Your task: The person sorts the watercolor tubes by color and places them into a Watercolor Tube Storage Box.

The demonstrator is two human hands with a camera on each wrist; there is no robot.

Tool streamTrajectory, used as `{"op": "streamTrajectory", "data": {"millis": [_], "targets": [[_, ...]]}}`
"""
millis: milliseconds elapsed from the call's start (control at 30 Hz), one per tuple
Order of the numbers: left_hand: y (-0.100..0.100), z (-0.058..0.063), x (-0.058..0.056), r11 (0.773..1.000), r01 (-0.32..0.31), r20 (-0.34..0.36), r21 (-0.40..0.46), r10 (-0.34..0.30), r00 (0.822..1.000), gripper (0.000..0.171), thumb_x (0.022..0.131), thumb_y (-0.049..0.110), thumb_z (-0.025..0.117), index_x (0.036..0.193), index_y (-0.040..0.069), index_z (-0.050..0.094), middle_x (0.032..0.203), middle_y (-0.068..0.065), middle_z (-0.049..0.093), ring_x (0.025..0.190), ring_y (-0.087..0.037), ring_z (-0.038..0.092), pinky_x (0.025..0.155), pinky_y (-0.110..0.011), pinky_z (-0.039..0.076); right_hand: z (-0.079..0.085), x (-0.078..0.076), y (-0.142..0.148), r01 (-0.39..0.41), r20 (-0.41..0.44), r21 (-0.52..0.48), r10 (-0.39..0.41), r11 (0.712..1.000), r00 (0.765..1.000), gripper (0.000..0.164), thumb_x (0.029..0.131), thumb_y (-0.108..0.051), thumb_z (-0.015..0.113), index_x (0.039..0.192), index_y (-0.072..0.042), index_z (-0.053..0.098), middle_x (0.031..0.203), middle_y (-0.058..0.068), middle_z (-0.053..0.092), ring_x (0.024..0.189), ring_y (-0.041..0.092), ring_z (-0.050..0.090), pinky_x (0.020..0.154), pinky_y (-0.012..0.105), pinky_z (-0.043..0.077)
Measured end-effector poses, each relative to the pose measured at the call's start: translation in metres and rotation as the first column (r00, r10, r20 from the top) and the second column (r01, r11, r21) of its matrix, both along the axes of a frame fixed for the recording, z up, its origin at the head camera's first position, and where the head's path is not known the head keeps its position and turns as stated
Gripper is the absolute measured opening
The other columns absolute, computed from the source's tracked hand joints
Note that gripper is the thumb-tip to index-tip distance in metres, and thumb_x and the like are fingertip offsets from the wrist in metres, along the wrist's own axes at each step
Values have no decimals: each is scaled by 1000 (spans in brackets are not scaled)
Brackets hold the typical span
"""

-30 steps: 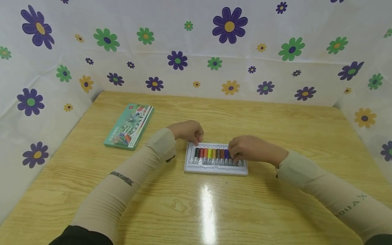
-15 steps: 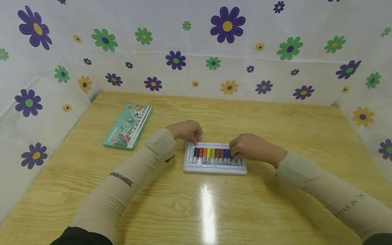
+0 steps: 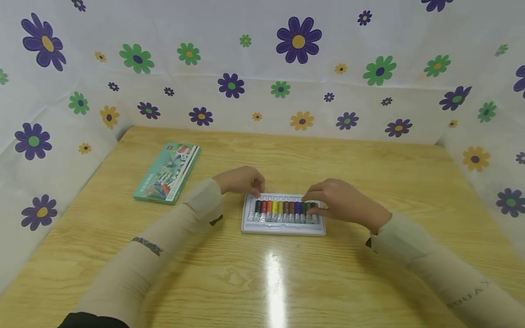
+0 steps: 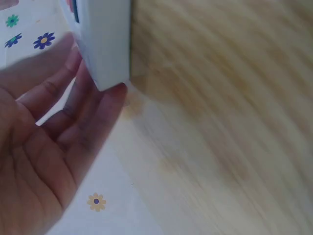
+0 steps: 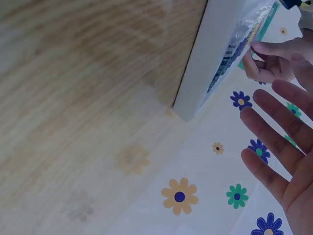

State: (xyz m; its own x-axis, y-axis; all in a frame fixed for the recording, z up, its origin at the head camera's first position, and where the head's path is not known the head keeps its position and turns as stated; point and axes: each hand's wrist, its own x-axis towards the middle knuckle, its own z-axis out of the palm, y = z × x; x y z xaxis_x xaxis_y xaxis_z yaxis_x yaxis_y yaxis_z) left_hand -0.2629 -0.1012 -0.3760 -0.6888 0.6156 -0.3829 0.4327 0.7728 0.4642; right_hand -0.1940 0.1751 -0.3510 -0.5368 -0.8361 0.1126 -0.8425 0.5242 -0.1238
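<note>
A white plastic tray (image 3: 283, 229) lies on the table, with a row of small paint tubes (image 3: 280, 211) in its slots, running from white and black through red and yellow to blue and green. My left hand (image 3: 241, 180) holds the tray's far left corner. In the left wrist view, its fingertips (image 4: 116, 93) reach the tray's outer wall (image 4: 111, 44) and the thumb lies toward the top face. Over the tray's right end is my right hand (image 3: 342, 200), fingers spread and holding nothing; the right wrist view has those fingers (image 5: 274, 142) apart from the tray wall (image 5: 200, 68).
A flat green box (image 3: 166, 173) with a printed picture lies at the back left of the wooden table (image 3: 213, 282). A white cloth with flowers (image 3: 197, 27) hangs behind the table and along both sides.
My right hand has loosened from the tubes at the right end and its fingers have spread, baring the green tubes. The left hand stays at the far left corner.
</note>
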Motion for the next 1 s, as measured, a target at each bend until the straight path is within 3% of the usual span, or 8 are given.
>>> {"op": "streamTrajectory", "data": {"millis": [200,333,467,600,667,767,900,1000], "targets": [[-23,7,13,992,6,-145,124,12,989,13,90,12,58,101,10,65,104,-4,66,98,-19,60,91,-36,50,-6,7,-2,40,-5,44,-40,998,999,38,80,-36,72,108,-10,68,108,7,69,98,22,66,87,39,54],[-48,22,20,986,-25,-269,166,70,961,22,86,4,52,104,7,64,105,-7,66,99,-22,60,90,-40,51,-11,10,-4,55,-18,72,-54,996,998,44,81,-39,71,113,-10,66,115,9,66,103,24,64,90,39,53],[-78,33,18,988,-104,-384,118,142,913,20,89,11,55,106,5,64,105,-11,65,100,-27,60,88,-44,50,-14,13,-5,75,-17,100,-74,992,997,56,81,-45,69,123,-10,59,125,11,60,111,28,60,94,43,51],[-111,35,8,966,-259,-484,-13,221,847,40,91,30,57,119,2,56,120,-19,56,107,-35,55,86,-50,50,-13,16,-7,94,35,120,-98,988,995,72,80,-53,66,135,-11,48,134,15,53,120,32,54,99,47,46],[-128,32,2,938,-336,-529,-85,244,813,54,89,37,59,126,-1,49,125,-24,49,110,-39,51,86,-52,49,-13,17,-8,99,66,130,-108,987,992,78,80,-57,64,138,-10,43,137,16,50,124,33,51,102,48,44],[-148,25,-3,880,-441,-564,-177,276,778,74,86,47,60,133,-7,39,128,-30,42,111,-45,47,85,-55,49,-15,17,-12,93,95,143,-107,985,990,82,79,-60,63,140,-11,40,140,16,47,127,33,48,104,48,41],[-163,13,-4,778,-588,-516,-219,419,747,99,79,62,59,134,-14,29,127,-37,35,111,-52,41,86,-59,45,-18,15,-17,85,122,165,-106,983,987,85,78,-59,64,143,-11,36,142,16,44,129,33,45,106,49,39],[-168,8,-3,705,-680,-444,-201,554,705,107,74,68,60,130,-18,28,123,-39,35,108,-53,40,86,-60,43,-19,15,-20,96,140,185,-123,978,982,90,77,-60,65,145,-12,32,144,16,42,131,33,43,107,50,37]]}}
